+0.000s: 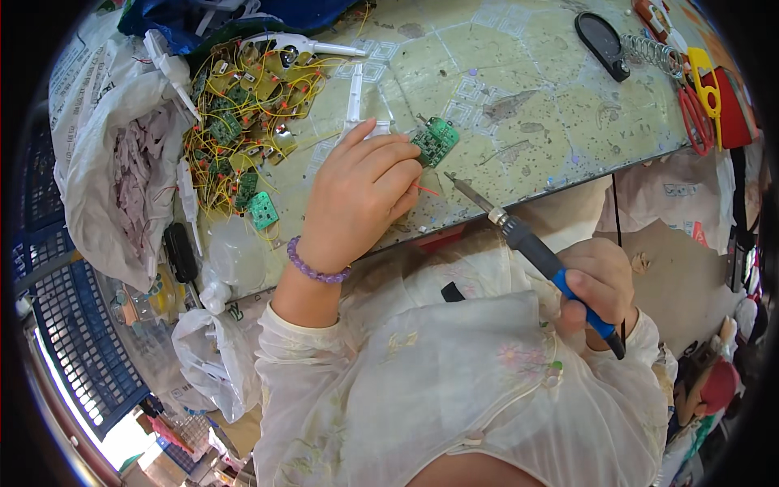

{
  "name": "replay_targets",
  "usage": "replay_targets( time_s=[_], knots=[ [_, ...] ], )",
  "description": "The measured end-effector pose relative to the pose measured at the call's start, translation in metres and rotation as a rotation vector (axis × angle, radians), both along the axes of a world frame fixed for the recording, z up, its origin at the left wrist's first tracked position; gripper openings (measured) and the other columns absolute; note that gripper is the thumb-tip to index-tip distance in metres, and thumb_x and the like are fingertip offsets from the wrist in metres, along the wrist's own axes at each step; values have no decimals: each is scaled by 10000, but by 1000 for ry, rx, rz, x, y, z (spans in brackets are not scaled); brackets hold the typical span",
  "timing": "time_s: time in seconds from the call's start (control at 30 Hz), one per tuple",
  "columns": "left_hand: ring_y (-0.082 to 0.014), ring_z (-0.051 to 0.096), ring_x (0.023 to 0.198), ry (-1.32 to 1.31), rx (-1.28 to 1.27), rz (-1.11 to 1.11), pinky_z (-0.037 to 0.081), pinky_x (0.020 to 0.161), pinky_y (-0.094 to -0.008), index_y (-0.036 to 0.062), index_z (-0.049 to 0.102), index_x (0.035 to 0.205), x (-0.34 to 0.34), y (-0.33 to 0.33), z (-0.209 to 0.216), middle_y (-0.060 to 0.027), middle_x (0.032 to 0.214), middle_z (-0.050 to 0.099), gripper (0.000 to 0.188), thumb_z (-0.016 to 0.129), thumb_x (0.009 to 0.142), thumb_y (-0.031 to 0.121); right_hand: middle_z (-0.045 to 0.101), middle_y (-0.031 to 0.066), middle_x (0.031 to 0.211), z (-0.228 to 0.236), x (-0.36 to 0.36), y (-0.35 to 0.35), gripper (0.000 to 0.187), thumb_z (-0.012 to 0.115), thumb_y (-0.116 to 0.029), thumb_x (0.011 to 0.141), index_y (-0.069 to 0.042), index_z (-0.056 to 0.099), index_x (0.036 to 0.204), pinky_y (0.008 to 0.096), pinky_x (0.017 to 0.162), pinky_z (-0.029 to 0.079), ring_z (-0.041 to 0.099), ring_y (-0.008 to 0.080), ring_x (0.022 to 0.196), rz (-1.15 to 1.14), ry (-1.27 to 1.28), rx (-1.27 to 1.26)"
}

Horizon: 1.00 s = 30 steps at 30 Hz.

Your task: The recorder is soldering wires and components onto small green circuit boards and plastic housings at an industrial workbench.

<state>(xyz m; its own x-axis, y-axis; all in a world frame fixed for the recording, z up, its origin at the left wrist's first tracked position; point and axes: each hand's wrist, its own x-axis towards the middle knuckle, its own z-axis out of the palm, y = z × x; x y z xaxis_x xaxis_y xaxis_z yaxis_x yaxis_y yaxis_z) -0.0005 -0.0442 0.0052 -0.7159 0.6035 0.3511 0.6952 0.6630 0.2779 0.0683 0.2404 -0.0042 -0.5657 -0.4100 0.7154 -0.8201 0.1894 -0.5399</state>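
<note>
My left hand (361, 191) is closed at the left edge of a small green circuit board (438, 141), which rests at the table's near side. A short red wire (425, 190) sticks out below its fingertips; what its far end joins is hidden. My right hand (599, 280) grips the blue handle of a soldering iron (527, 245). The iron's tip points up and left, just below the board and apart from it. Beyond my left hand lies a white plastic part (355, 99), partly covered by the fingers.
A heap of circuit boards with yellow wires (243, 105) lies at the left, beside a crumpled plastic bag (122, 162). At the far right are a magnifying glass (602, 45), a coiled metal stand (652, 55), red-handled scissors (695, 118) and a yellow tool (704, 93). A blue crate (85, 349) stands lower left.
</note>
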Motion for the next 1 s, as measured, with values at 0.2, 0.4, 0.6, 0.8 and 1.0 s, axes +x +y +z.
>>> replay_targets(
  time_s=[0.2,0.4,0.6,0.8,1.0],
  knots=[
    [-221,621,978,-16,17,21,449,945,-448,84,596,799,1,0,-1,-34,952,643,214,712,626,35,608,119,771,0,-5,-10,266,594,-170,869,11,505,1041,332,484,480,602,250,584,-9,26,56],
    [-204,612,943,22,4,2,447,950,-428,78,589,807,1,0,0,-34,933,620,192,687,643,66,602,115,752,-3,-9,-17,250,587,-127,838,17,509,1027,322,456,477,595,242,563,-24,63,59],
    [-203,608,937,26,7,-2,442,953,-430,78,583,805,1,-1,-2,-30,926,616,180,678,652,67,594,110,724,-3,-12,-20,243,589,-123,833,17,508,1015,319,438,475,588,237,543,-25,78,61],
    [-201,606,931,22,7,-3,439,954,-432,81,576,803,0,0,-2,-27,927,614,183,677,651,67,590,108,725,-4,-11,-20,232,592,-122,832,17,514,1000,322,441,482,584,234,539,-32,84,62],
    [-200,604,930,22,9,-2,435,957,-435,84,572,809,1,0,-1,-25,925,611,190,677,651,66,588,107,729,-3,-12,-21,230,596,-124,833,19,518,995,322,442,485,584,233,540,-22,88,58]
  ],
)
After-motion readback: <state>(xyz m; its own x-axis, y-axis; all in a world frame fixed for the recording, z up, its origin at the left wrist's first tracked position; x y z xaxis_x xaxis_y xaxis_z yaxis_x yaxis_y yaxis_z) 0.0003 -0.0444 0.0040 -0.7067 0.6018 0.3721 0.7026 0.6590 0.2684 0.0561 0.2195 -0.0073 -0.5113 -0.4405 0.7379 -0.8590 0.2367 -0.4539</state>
